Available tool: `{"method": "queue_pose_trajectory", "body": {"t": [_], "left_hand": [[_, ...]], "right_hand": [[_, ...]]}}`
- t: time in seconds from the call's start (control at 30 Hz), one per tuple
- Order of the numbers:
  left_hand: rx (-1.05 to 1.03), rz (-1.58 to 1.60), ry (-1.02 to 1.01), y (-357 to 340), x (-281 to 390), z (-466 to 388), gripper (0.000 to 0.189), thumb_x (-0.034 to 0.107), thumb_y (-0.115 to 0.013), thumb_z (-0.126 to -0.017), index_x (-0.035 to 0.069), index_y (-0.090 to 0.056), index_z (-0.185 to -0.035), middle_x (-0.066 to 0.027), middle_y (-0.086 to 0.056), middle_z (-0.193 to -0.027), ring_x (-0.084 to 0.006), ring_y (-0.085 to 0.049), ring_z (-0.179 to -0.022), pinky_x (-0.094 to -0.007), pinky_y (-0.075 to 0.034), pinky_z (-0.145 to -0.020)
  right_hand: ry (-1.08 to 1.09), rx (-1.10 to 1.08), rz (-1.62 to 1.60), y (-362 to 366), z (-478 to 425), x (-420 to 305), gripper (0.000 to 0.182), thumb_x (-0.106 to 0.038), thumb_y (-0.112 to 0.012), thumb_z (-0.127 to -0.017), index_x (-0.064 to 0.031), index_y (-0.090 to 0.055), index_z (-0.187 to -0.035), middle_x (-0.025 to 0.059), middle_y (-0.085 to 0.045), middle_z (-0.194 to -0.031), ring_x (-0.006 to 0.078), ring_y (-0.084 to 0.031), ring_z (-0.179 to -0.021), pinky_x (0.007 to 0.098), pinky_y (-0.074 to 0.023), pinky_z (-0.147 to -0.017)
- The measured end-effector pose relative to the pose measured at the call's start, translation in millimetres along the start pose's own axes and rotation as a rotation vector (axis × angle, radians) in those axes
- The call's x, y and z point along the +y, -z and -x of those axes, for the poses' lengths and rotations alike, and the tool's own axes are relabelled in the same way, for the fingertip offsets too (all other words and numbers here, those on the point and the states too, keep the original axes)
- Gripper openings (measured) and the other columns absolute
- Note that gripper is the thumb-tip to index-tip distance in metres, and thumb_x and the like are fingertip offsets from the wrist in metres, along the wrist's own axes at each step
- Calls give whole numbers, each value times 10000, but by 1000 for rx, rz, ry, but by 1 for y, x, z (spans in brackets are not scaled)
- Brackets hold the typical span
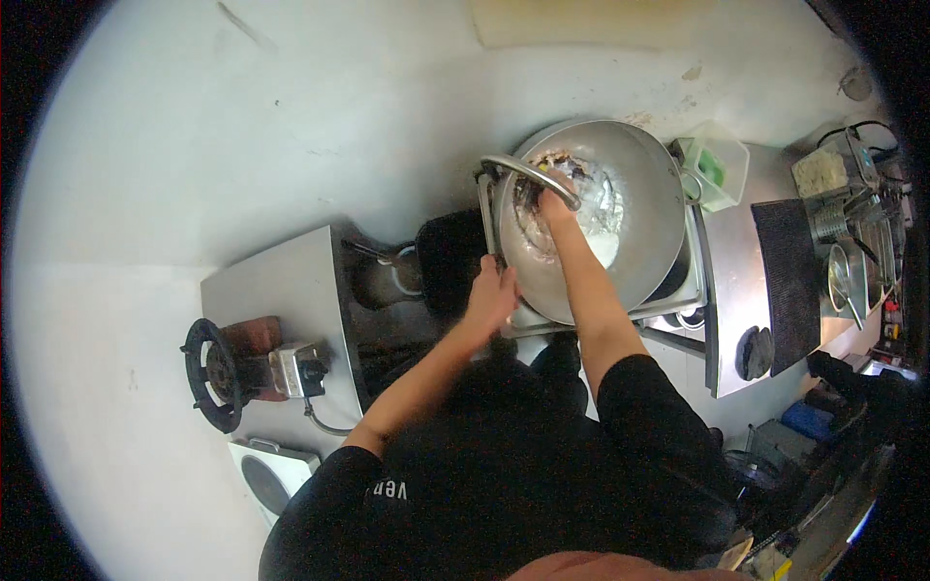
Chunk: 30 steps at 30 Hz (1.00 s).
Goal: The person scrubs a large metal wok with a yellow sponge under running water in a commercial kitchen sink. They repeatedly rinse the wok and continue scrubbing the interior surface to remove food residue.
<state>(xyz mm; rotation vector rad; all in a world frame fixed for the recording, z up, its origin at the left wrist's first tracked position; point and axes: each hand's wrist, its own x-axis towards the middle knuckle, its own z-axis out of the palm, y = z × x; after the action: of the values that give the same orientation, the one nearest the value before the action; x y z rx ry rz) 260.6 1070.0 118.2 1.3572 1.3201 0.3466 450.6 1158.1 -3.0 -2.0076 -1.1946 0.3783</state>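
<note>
A large round metal pan (647, 218) sits tilted over a sink (538, 328), with a ring handle on its right side. Its inside is wet and shiny, with dark residue towards the upper left. My left hand (494, 299) grips the pan's left edge, fingers curled at the rim. Reaching down inside the pan is my right hand (555, 200), directly beneath a curved metal faucet (534, 171). The faucet and the residue partly hide its fingers, so I cannot tell whether they hold anything.
A clear plastic container (726, 171) with something green inside stands right of the pan. Beyond it lies a black ribbed mat (788, 283). At left, a gas burner (214, 374) sits on a steel counter (272, 269). A whisk (845, 290) rests at far right.
</note>
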Motion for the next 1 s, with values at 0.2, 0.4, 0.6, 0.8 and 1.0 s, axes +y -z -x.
{"method": "queue_pose_trajectory", "body": {"t": [0.2,0.4,0.6,0.8,1.0], "left_hand": [[15,-51,32,-3,8,3,325,172,-472,-896,-5,-324,-1125,-107,-565,-650,-198,-556,-483,-320,-455,-447],[19,-28,-18,-2,1,0,336,168,-481,-888,-16,-326,-1122,-119,-576,-654,-203,-561,-483,-327,-459,-447],[17,-69,11,-2,12,4,332,167,-469,-890,-26,-324,-1118,-124,-580,-656,-208,-562,-483,-331,-449,-436],[13,-34,-32,1,9,5,340,175,-469,-892,-19,-313,-1124,-114,-561,-642,-212,-550,-472,-332,-442,-430],[8,-86,27,-4,20,6,346,173,-464,-894,-27,-313,-1131,-112,-569,-640,-204,-551,-471,-333,-443,-431]], "right_hand": [[223,7,243,-44,38,14,238,-27,-471,-751,-39,-567,-968,210,-586,-860,386,-567,-824,419,-474,-723],[37,26,-42,-10,2,5,219,-67,-441,-791,-45,-570,-966,181,-584,-943,361,-557,-894,411,-459,-779],[209,-55,324,-43,38,10,235,-104,-392,-836,-29,-576,-960,192,-589,-941,345,-575,-872,396,-459,-792],[-31,30,-141,10,-11,-12,228,-99,-391,-839,-17,-583,-931,218,-593,-908,353,-583,-841,423,-455,-797],[294,237,218,-78,22,37,159,-130,-511,-759,-54,-603,-865,195,-598,-774,358,-588,-764,408,-456,-658]]}}
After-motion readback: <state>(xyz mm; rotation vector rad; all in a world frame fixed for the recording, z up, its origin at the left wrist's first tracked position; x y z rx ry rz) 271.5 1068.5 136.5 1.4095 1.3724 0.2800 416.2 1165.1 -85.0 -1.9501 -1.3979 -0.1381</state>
